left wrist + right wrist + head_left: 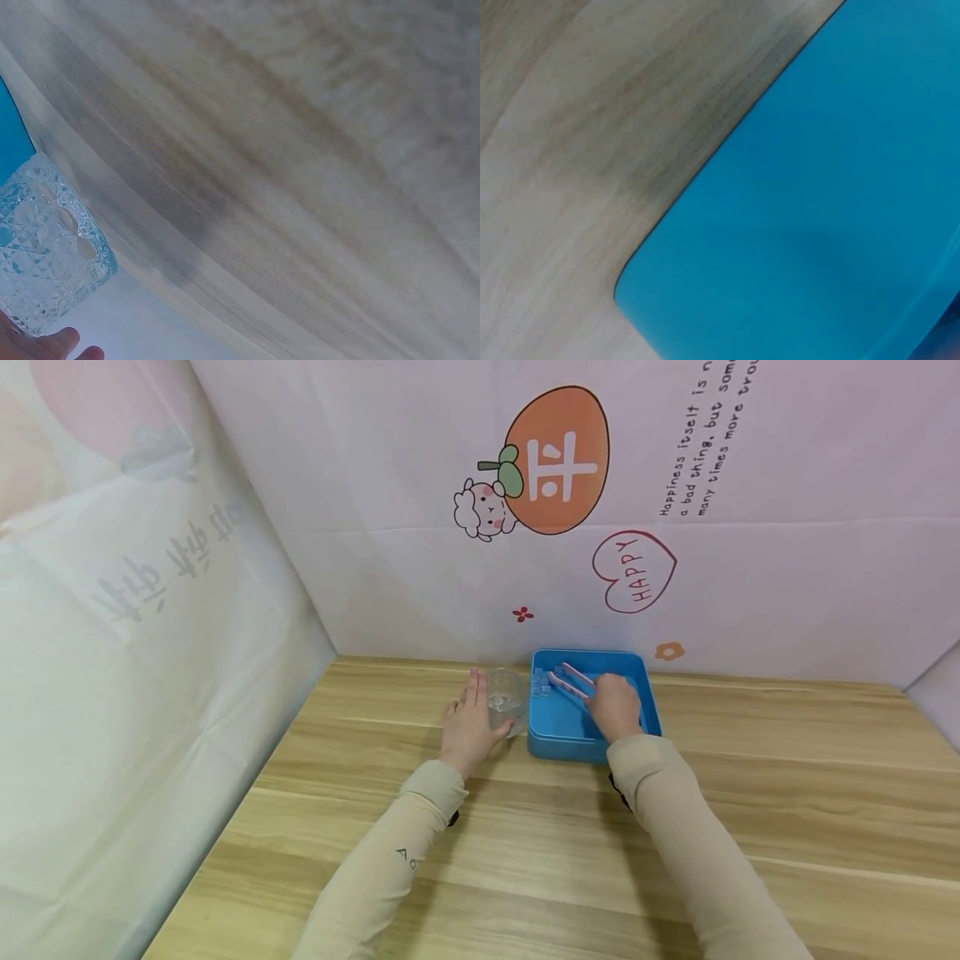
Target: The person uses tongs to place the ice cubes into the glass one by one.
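A clear patterned glass [506,700] stands on the table against the left side of a blue box [570,748]. My left hand [468,724] holds it, with fingers along its left side and thumb at the front. The left wrist view shows the cut-glass pattern [52,240] up close, with fingertips below it. My right hand [617,706] grips pink tongs [576,687] over the box. The tong tips point left and stand apart, near several small clear bluish cubes [541,683] in the box's left part. Whether the tips touch a cube I cannot tell. The right wrist view shows mostly the box's blue wall [795,225].
The wood-grain table [525,852] ends at a printed white cloth backdrop [405,585] just behind the box and glass. Another white cloth [150,710] hangs along the left edge.
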Tool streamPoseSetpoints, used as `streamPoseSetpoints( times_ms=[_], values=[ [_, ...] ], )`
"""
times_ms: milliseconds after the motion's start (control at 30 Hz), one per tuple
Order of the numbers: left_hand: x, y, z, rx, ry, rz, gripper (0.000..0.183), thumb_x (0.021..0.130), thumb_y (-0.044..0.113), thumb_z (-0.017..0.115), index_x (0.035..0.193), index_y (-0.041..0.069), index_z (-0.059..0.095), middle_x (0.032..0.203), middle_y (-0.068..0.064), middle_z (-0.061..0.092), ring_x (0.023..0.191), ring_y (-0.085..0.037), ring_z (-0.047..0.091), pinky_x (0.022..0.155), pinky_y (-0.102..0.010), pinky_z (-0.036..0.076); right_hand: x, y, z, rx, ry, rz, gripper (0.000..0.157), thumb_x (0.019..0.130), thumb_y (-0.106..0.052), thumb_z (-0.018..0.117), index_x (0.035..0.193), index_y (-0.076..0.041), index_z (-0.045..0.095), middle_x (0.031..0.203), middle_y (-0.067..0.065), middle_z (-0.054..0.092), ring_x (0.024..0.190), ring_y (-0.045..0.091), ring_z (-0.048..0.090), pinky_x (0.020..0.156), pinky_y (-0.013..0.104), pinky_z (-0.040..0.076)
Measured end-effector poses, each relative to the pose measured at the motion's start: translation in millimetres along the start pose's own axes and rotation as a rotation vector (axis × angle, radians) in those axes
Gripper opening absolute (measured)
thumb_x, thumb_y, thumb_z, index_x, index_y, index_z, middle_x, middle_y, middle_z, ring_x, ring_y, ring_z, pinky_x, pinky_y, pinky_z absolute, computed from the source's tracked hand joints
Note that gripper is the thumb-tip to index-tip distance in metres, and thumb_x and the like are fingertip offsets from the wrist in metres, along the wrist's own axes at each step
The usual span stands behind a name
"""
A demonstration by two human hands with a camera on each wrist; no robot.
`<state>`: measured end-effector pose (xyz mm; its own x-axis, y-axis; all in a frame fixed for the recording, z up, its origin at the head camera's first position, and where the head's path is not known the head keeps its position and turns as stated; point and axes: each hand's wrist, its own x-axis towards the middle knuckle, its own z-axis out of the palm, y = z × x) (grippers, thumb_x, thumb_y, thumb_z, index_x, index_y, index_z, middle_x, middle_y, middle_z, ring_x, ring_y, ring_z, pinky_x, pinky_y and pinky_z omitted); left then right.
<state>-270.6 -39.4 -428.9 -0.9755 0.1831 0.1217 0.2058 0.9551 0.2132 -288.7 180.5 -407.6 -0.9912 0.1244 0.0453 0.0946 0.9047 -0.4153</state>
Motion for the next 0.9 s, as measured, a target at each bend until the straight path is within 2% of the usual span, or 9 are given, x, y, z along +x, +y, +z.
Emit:
streamPoseSetpoints(
  times_ms=[367,700,900],
  values=[
    [0.2,0.5,-1.2,-0.010,-0.011,-0.005,0.093,0.089,0.055,0.055,0.153,0.006,0.008,0.161,-0.009,0.008,0.141,-0.025,0.034,0.114,-0.044,0.033,3.2,-0.2,2.6,-0.005,-0.020,0.014,0.038,0.091,-0.013,0.062,0.122,0.008,0.058,0.118,0.026,0.061,0.107,0.039,0.059,0.091,0.050,0.051],
    [0.0,-0.1,-0.9,-0.013,-0.013,-0.005,0.093,0.089,0.054,0.055,0.153,0.006,0.007,0.161,-0.010,0.007,0.142,-0.025,0.033,0.114,-0.044,0.033,5.9,-0.7,4.4,-0.019,-0.033,0.033,0.031,0.092,-0.015,0.061,0.112,0.009,0.062,0.102,0.024,0.063,0.089,0.034,0.060,0.081,0.045,0.054],
    [0.7,-0.1,-0.1,-0.006,-0.017,-0.010,0.094,0.089,0.055,0.054,0.153,0.006,0.006,0.161,-0.009,0.006,0.142,-0.025,0.033,0.114,-0.044,0.033,7.2,-1.8,3.4,-0.017,-0.031,0.030,0.033,0.091,-0.013,0.061,0.117,0.008,0.061,0.108,0.025,0.063,0.096,0.035,0.060,0.086,0.047,0.053]
  ],
)
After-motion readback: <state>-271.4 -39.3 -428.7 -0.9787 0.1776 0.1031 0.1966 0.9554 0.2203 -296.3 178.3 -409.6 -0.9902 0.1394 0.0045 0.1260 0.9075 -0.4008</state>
